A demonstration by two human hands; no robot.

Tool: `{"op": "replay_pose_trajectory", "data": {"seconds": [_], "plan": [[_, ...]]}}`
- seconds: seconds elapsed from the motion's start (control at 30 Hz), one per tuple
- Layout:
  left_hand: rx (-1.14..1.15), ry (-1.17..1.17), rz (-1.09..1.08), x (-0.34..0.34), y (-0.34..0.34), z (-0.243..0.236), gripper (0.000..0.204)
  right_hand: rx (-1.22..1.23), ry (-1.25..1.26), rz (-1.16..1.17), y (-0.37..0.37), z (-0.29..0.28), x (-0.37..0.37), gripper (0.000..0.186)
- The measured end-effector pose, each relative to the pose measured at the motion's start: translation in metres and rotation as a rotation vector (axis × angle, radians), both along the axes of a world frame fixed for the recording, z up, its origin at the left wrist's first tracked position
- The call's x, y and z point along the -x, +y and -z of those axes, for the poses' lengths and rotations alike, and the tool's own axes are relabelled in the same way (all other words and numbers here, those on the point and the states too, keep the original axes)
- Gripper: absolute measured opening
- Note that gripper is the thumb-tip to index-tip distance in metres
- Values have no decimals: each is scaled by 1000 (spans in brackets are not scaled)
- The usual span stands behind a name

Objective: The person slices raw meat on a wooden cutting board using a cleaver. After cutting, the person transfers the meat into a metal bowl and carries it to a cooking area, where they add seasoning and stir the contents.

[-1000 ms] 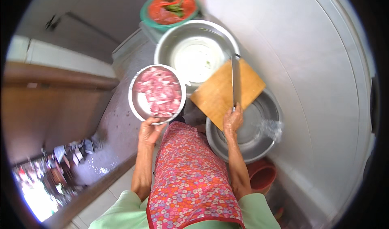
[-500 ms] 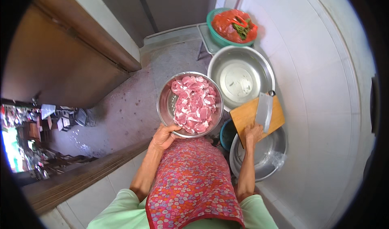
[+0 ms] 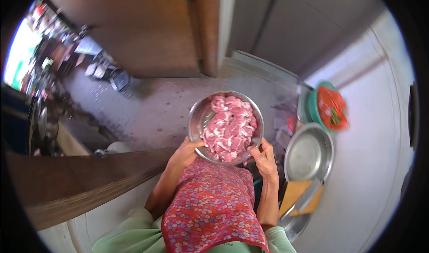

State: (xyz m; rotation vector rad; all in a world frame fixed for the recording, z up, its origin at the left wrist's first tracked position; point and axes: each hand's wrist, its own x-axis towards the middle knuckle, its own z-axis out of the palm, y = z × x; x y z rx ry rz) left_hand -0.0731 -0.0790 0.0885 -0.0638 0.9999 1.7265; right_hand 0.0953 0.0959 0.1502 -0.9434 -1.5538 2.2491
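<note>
I hold a round steel bowl (image 3: 196,121) of cut raw pink meat (image 3: 230,127) in front of my floral apron (image 3: 208,204). My left hand (image 3: 187,151) grips the lower left of the rim, thumb on top. My right hand (image 3: 264,161) grips the lower right. At my right, a cleaver (image 3: 308,195) lies on a wooden cutting board (image 3: 295,190), which rests across a metal basin (image 3: 298,226). Above the board is a large steel basin (image 3: 290,157).
A green basket (image 3: 315,105) with a red bag (image 3: 333,101) stands along the tiled wall (image 3: 366,163). Ahead are a brown door (image 3: 134,29) and a grey door (image 3: 295,25). A wooden ledge (image 3: 89,188) runs at my left; cluttered items (image 3: 89,69) lie beyond it.
My right hand has let go of the cleaver and board and now grips the bowl. The view has turned left, so the basins and basket appear farther right.
</note>
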Motion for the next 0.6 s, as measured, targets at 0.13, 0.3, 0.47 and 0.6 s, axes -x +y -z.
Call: {"op": "replay_pose_trajectory", "data": {"seconds": [0.13, 0.3, 0.47, 0.6], "plan": [[170, 34, -101, -17, -6, -4, 32, -32, -20, -30, 15, 20, 3, 13], [430, 50, -122, -40, -7, -77, 31, 65, -2, -114, 31, 5, 9, 7], [422, 497, -475, -76, -16, -79, 31, 87, -13, -276, 61, 26, 21, 5], [947, 1265, -767, -86, -6, -110, 25, 92, 3, -498, 74, -14, 45, 6]]}}
